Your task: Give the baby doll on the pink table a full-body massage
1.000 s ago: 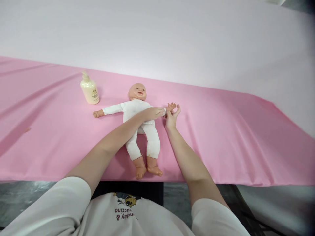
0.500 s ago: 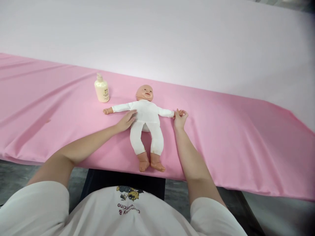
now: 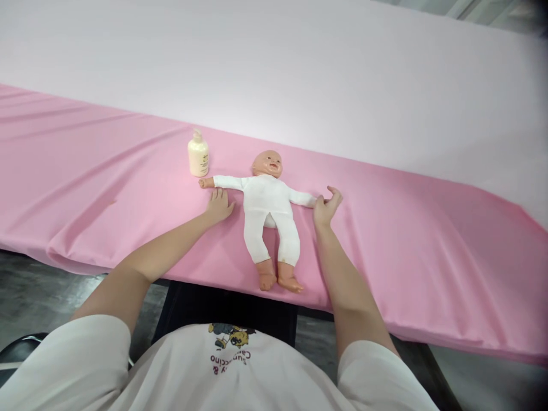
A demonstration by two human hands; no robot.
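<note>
A baby doll [image 3: 268, 197] in a white suit lies on its back on the pink cloth [image 3: 411, 245], arms stretched sideways and bare feet toward me. My left hand [image 3: 220, 206] lies with fingers apart on the cloth, just below the doll's arm on the left and apart from its body. At the end of the other arm, my right hand [image 3: 327, 209] is closed around the doll's hand, which its fingers hide. One finger of that hand sticks out, bent. Beyond my left hand, a cream-coloured pump bottle [image 3: 198, 157] stands upright near the doll's fist.
A white surface [image 3: 274, 74] stretches behind the pink cloth. The cloth drops over the table edge close to my body. At the lower left, part of a dark, shiny object [image 3: 21, 348] shows near the floor.
My left hand has moved left from the doll's side to the cloth below its arm. My right hand stays at the doll's hand. The whole view has shifted slightly.
</note>
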